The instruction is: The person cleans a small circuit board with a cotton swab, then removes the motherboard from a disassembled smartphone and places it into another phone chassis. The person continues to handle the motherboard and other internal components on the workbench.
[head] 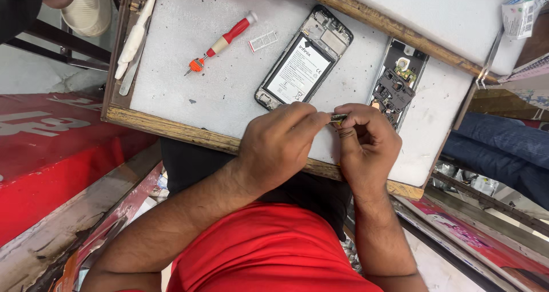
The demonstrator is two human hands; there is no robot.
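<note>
Right at the centre of the frame, a small metallic part (338,119) is pinched between the fingertips of both hands, just above the near wooden edge of the white work board (189,92). It is too small to tell what kind of part it is. The left hand (277,146) closes thumb and forefinger on its left end; the right hand (369,140) curls around its right end, fingers tight together.

Just above the right hand lies a dark inner phone frame (396,86) with circuit pieces showing, partly hidden by the knuckles. To the upper left of the hands an opened phone (304,58) rests on a slant, its back off and the battery exposed. Beside its top corner sits a small white card tray (263,40). Further toward the upper left lies a red-handled screwdriver (222,42), and along the board's left edge a white plastic tool (134,38). A second white board (434,12) overlaps at upper right.
</note>
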